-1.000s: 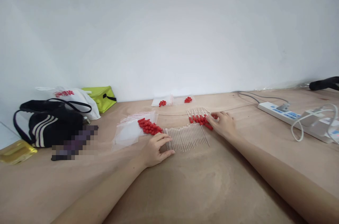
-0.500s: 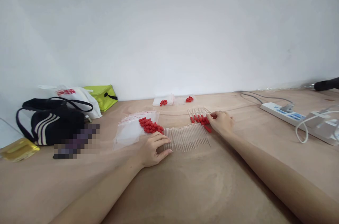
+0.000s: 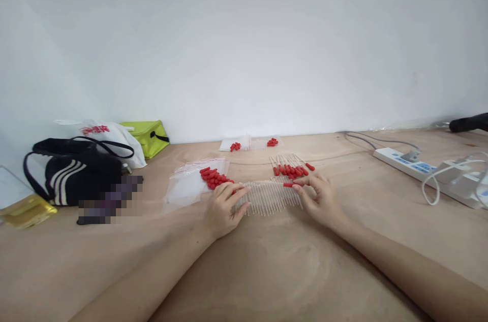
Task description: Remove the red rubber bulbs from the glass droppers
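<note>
My right hand point(image 3: 318, 197) pinches a dropper by its red rubber bulb point(image 3: 288, 185). Its thin, clear tube points left, toward my left hand point(image 3: 224, 210). That hand has its thumb and index finger apart, at the left end of a row of clear glass tubes point(image 3: 267, 202); whether a fingertip touches the dropper's tip I cannot tell. Just behind the row, several droppers with red bulbs point(image 3: 292, 169) lie side by side, tubes pointing away. One dropper point(image 3: 310, 166) lies askew at their right. A pile of loose red bulbs point(image 3: 215, 178) lies beyond my left hand.
Clear zip bags point(image 3: 186, 190) lie under the loose bulbs. Farther back are small bags with red bulbs point(image 3: 235, 147). A black bag point(image 3: 82, 174), a white plastic bag point(image 3: 129, 152) and a green pouch point(image 3: 147, 136) stand left. A power strip point(image 3: 404, 160) with cables lies right.
My right hand has come nearer from the bulbed droppers and now holds one dropper over the tube row. One dropper now lies askew at the right of the group. My left hand has barely moved.
</note>
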